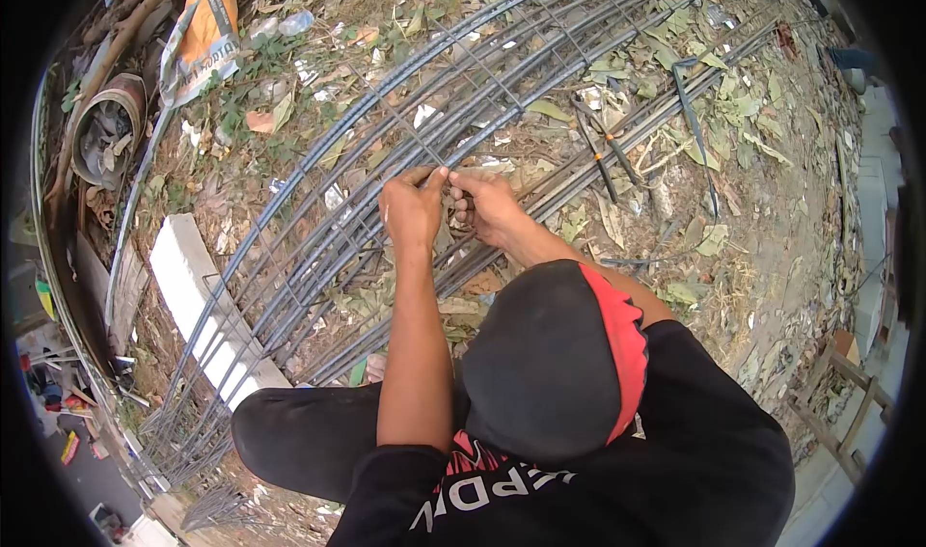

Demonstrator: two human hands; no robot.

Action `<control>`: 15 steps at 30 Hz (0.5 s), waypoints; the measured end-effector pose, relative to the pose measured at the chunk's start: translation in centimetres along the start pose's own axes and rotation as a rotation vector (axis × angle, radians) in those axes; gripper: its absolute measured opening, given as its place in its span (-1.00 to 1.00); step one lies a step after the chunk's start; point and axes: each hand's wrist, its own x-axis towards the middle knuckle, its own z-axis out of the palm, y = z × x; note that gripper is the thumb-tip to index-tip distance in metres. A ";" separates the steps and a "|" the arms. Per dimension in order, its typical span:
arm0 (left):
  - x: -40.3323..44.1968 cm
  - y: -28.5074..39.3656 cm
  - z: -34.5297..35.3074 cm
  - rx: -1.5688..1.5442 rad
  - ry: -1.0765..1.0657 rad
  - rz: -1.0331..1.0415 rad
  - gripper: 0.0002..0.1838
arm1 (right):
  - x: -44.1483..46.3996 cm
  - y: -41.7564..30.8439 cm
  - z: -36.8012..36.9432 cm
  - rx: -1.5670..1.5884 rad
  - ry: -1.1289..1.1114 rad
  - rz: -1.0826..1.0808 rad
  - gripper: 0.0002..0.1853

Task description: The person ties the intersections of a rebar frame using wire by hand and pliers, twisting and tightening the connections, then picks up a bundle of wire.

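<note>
A long cage of steel rebar (pixel 359 153) runs diagonally over the ground, its bars crossed by thin square stirrups. My left hand (pixel 413 207) is closed in a pinch at one of the bars, by the near side of the cage. Touching or almost touching it, my right hand (pixel 485 205) has thumb and forefinger pinched together and the other fingers curled. Whatever lies between the fingertips is too small to make out. Right of my hands, pincers (pixel 606 149) with black and orange handles lie across loose straight rods (pixel 564 192).
An angled dark metal bar (pixel 694 127) lies among dry leaves. A white block (pixel 201 301) sits under the cage's left part. Farther left are a debris-filled bucket (pixel 109 134) and an orange-white sack (pixel 205 36). A wooden frame (pixel 849 402) stands at right.
</note>
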 end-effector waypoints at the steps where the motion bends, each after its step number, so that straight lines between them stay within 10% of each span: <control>1: 0.1 0.3 -0.2 -0.011 -0.002 0.003 -0.55 | -0.1 0.0 0.1 -0.009 0.005 -0.006 -0.88; 10: -0.3 0.5 0.0 -0.025 0.073 -0.037 -0.70 | -1.9 -0.5 -0.9 -0.768 0.086 -0.122 -0.82; 12: -0.2 0.3 -0.1 -0.022 0.072 -0.027 -0.72 | -2.4 -0.8 -0.8 -1.364 0.086 -0.786 -0.80; 15: -0.3 0.3 -0.3 -0.041 0.058 -0.010 -0.74 | -4.0 -4.6 1.5 -1.663 0.038 -0.821 -0.84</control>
